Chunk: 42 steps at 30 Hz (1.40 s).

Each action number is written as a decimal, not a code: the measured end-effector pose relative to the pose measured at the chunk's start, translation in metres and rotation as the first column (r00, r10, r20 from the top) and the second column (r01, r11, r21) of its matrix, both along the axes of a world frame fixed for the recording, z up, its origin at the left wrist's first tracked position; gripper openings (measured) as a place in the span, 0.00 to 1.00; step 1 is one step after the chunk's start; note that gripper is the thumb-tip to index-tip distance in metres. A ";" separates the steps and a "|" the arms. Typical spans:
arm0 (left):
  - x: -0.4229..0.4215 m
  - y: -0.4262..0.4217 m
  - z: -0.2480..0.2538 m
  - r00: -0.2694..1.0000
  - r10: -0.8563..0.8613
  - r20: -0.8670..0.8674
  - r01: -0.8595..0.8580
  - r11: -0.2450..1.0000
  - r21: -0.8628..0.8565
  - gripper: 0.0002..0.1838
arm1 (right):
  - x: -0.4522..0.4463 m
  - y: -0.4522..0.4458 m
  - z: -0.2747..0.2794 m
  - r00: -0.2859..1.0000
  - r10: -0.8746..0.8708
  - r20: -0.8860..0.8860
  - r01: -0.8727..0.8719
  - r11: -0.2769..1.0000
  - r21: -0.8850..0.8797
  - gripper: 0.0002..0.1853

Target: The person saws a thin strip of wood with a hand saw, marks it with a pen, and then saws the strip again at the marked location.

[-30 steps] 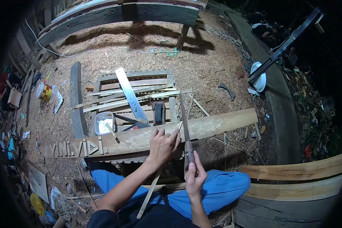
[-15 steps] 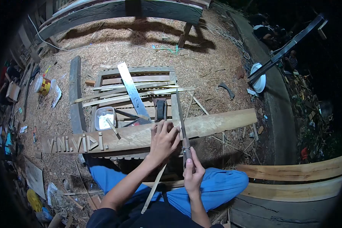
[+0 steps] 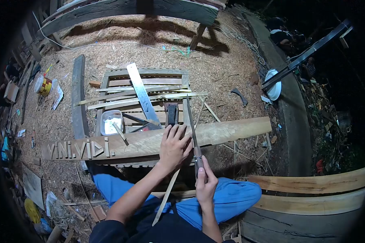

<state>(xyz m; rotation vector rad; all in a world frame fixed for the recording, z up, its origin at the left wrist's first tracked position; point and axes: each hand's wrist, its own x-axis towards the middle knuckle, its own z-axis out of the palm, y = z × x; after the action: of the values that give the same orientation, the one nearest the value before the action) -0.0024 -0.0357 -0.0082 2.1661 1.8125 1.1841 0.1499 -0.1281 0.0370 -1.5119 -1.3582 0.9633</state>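
Observation:
My right hand (image 3: 205,182) is wrapped round the handle of a long narrow blade (image 3: 191,125), which points away from me across the plank. Close to its left, my left hand (image 3: 175,146) presses a thin wooden strip (image 3: 166,196) against the long plank (image 3: 231,130); the strip's tail hangs toward my lap. Wooden letters (image 3: 79,149) reading "VINI.VIDI." stand on the plank's left part. A small stick (image 3: 120,133) leans from a tub of white paste (image 3: 111,122) over the plank's edge.
Behind the plank, a slatted pallet (image 3: 146,73) carries a metal ruler (image 3: 140,87), loose strips and a dark-strapped block (image 3: 172,114). Boards (image 3: 312,184) lie at right. A bucket (image 3: 43,86) stands left, a bench (image 3: 125,19) at the back. People (image 3: 280,35) are in the dark upper right.
My left hand has flattened somewhat over the strip, and the blade in my right hand has shifted slightly left and nearer. The view has shifted a little.

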 end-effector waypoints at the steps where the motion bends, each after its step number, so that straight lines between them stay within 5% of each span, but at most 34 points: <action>1: -0.001 0.001 0.001 1.000 0.001 0.003 -0.001 1.000 -0.001 0.15 | 0.001 -0.001 0.000 1.000 -0.001 0.001 0.001 1.000 0.000 0.22; 18: 0.000 0.000 0.001 0.999 -0.013 -0.038 0.012 1.000 -0.018 0.18 | 0.001 0.013 0.003 0.998 0.014 -0.066 -0.019 0.998 -0.065 0.22; 21: 0.000 0.001 0.000 0.999 -0.003 -0.035 0.003 1.000 -0.003 0.18 | 0.007 -0.003 -0.006 0.999 0.024 -0.035 -0.023 0.999 0.034 0.22; 25: -0.001 -0.001 0.005 0.999 0.000 -0.045 -0.001 1.000 -0.022 0.16 | -0.007 0.023 -0.002 0.999 0.022 -0.050 -0.021 1.000 0.009 0.22; 26: -0.002 0.000 0.005 0.999 -0.009 -0.047 0.008 1.000 -0.019 0.16 | -0.004 0.024 0.009 0.997 0.015 -0.075 -0.024 0.993 -0.120 0.22; 31: -0.002 -0.001 0.004 0.999 -0.026 -0.035 0.026 1.000 0.011 0.15 | -0.001 0.021 -0.010 0.991 0.003 -0.132 -0.004 1.000 -0.013 0.23; 42: 0.001 0.002 0.001 1.000 0.001 -0.015 -0.001 1.000 -0.006 0.13 | 0.023 -0.023 -0.010 0.999 0.033 -0.022 -0.033 0.999 -0.007 0.23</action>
<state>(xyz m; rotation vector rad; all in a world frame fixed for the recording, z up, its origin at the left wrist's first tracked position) -0.0013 -0.0340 -0.0069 2.1763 1.8213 1.1645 0.1731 -0.1514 0.0272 -1.4843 -1.3693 1.0034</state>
